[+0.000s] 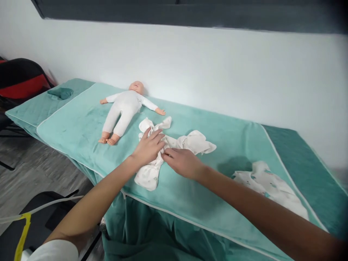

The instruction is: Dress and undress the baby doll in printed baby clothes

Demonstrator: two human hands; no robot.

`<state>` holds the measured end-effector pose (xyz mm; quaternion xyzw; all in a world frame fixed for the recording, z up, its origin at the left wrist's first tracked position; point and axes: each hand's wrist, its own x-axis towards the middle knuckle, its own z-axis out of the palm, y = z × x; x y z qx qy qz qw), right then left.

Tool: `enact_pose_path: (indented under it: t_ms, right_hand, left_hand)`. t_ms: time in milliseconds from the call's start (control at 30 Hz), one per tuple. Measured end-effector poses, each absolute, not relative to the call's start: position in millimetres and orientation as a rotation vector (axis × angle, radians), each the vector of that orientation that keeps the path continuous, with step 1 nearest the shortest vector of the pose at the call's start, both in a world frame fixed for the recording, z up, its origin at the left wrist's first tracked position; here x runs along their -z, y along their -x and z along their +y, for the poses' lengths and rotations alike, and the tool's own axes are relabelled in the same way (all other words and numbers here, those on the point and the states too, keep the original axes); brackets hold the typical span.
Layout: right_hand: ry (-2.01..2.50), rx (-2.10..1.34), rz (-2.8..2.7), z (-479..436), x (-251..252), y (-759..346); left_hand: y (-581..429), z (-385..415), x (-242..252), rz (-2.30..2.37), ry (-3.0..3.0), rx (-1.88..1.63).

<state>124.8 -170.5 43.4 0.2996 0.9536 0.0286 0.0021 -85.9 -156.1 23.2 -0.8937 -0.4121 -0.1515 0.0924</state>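
A small white baby garment (148,175) lies crumpled and partly spread on the green bed cover, its sleeve-like ends pointing several ways. My left hand (148,148) rests on its middle, palm down, with the fingers stretched out over the cloth. Close beside it, my right hand (183,162) has its fingers closed in a pinch at the garment's near edge; the fingertips are partly hidden. A baby doll (126,103) in a white suit lies on its back just beyond, arms spread and legs toward me.
The green massage bed (81,119) stands along a white wall, with a face hole (60,94) at its left end. A white patterned cloth (272,186) lies at the right. Black chairs (24,78) stand left, and a pale cable (49,204) crosses at lower left.
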Motion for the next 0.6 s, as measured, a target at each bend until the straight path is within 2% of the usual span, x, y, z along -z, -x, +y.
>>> enact_pose_path:
  t_ms: [200, 400, 500, 600]
  right_hand:
    - [-1.806, 0.353, 2.677, -177.9, -57.1, -162.1]
    - [-1.784, 0.685, 2.725, -186.5, -33.9, -170.6]
    - [-1.683, 1.253, 2.890, -200.1, -14.4, -153.0]
    - [-1.715, 1.964, 2.757, -211.8, 1.2, -128.7]
  left_hand:
    - [85.0, -163.0, -55.3, -1.507, 2.300, 0.663]
    - [76.2, -184.8, -80.1, -1.961, 2.109, 0.848]
    - [72.5, -198.7, -79.3, -2.142, 2.157, 0.964]
    - [73.5, -212.5, -74.5, -2.249, 2.304, 1.111]
